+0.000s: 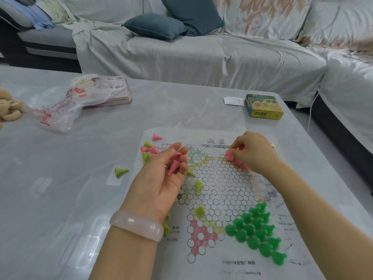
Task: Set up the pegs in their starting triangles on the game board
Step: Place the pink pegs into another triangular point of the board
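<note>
Lying on the grey bench (60,199), a stray lime peg (120,171) sits left of the paper game board (218,190). Next, the left hand (161,178) cups several pink pegs (174,163) in curled fingers (palm up). Farther right, the right hand (252,152) pinches a pink peg (230,155) at the board's upper right triangle; dark green pegs (256,233) fill the lower right one.

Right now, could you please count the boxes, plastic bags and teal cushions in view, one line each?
Boxes: 2
Plastic bags: 1
Teal cushions: 2
Total: 5
</note>
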The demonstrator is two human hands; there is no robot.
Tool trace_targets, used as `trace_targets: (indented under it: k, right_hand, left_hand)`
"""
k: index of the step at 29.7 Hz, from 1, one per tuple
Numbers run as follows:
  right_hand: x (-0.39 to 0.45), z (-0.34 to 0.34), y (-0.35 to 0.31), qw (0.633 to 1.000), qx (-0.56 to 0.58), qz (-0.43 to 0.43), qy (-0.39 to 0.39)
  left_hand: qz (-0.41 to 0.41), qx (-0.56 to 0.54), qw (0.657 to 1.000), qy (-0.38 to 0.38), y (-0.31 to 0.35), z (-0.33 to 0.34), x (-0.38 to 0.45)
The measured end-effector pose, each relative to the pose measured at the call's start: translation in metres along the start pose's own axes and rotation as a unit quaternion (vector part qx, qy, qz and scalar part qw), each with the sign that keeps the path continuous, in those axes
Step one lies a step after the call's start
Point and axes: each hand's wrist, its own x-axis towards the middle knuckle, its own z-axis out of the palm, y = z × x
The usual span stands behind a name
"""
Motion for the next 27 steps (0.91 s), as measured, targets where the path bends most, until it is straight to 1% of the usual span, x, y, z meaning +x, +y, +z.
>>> trace_targets:
  k: [6, 18, 21, 24, 27]
  right_hand:
    - [-0.002, 0.0, 0.003, 1.0, 0.017, -0.007, 0.0]
    - [0.0, 0.004, 0.009, 1.0, -0.007, -0.015, -0.004]
    - [-0.004, -0.006, 0.003, 1.0, -0.002, -0.023, 0.015]
    - [-0.015, -0.021, -0.018, 0.996, 0.056, -0.06, 0.042]
    - [-0.034, -0.027, -0.049, 0.979, 0.195, -0.067, -0.001]
  left_hand:
    - [0.002, 0.002, 1.0, 0.004, 0.001, -0.001, 0.0]
    - [-0.001, 0.006, 1.0, 0.001, 0.002, -0.001, -0.001]
    - [0.007, 0.021, 1.0, -0.01, 0.002, 0.0, -0.001]
    - [0.028, 0.084, 0.995, -0.04, -0.001, 0.002, -0.002]
    - [0.058, 0.182, 0.979, -0.065, -0.007, 0.004, -0.004]
